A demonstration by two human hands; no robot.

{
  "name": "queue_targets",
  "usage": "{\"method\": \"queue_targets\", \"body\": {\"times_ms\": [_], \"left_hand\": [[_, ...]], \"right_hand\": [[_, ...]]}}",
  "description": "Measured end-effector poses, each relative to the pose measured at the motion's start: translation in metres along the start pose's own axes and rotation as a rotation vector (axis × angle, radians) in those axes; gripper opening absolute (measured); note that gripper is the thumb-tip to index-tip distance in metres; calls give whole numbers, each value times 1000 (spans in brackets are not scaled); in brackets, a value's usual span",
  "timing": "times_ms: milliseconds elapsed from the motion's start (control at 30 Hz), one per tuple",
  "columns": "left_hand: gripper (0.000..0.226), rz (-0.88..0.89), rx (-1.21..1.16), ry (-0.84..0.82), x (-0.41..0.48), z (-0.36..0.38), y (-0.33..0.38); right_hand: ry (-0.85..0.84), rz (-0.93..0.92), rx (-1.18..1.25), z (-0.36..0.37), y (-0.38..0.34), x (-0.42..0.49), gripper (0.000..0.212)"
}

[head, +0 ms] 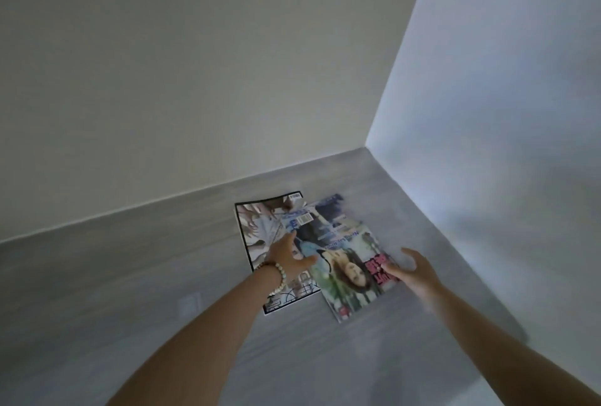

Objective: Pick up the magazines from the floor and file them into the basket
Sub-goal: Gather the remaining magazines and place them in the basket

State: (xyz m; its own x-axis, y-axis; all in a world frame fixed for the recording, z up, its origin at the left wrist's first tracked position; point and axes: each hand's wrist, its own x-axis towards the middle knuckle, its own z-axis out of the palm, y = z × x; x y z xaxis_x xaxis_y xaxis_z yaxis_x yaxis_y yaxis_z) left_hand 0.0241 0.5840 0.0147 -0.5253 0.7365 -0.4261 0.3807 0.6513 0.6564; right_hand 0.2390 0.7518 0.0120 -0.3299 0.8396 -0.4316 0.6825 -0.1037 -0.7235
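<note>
Several magazines lie overlapping on the grey floor near the room corner. A black-bordered magazine (257, 226) is at the left, a blue one (328, 220) lies over it, and a magazine with a portrait cover and red lettering (351, 275) is on top at the right. My left hand (287, 254), with a bead bracelet on the wrist, hovers with fingers spread over the left edge of the pile. My right hand (413, 272) is open at the top magazine's right edge, thumb touching the red lettering. No basket is in view.
Two plain walls meet in a corner (366, 145) just behind the magazines. Grey wood-look floor (162, 275) spreads to the left and toward me. A faint pale square patch (189, 303) shows on the floor left of my left forearm.
</note>
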Motion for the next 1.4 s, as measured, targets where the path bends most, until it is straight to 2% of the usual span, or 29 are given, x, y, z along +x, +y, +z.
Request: {"method": "queue_targets", "body": {"times_ms": [100,233,400,567,700,767,833,933,1033,1133,1267,1333,1400], "left_hand": [[96,6,208,-57,13,26,11],[101,-10,408,-114,20,43,8],[106,-6,584,-134,18,56,-8],[106,-10,556,-118,19,55,-4],[99,-13,225,5,22,42,7],[93,22,72,111,23,27,19],[92,144,27,187,21,9,32],[96,343,85,233,10,-24,54],[98,436,214,286,-7,-60,65],[81,424,204,326,-28,-98,58],[11,371,-16,216,-64,-143,26],[15,351,28,204,-84,-159,3],[21,316,16,257,-106,-176,-24]], "right_hand": [[25,45,-12,-10,22,9,67],[35,34,-13,-6,34,17,54],[-8,-4,-63,4,31,18,25],[-16,-62,167,3,21,9,11],[-3,-21,545,-1,-12,-2,24],[31,-71,547,-4,-32,-5,25],[6,-166,521,-9,-57,-12,25],[-64,-280,480,-11,-96,-23,28],[-102,-351,446,-8,-134,-38,33],[-163,-442,335,-1,-172,-60,31],[-238,-575,193,25,-208,-85,27],[-295,-576,125,49,-219,-95,23],[-349,-524,107,75,-227,-104,37]]}}
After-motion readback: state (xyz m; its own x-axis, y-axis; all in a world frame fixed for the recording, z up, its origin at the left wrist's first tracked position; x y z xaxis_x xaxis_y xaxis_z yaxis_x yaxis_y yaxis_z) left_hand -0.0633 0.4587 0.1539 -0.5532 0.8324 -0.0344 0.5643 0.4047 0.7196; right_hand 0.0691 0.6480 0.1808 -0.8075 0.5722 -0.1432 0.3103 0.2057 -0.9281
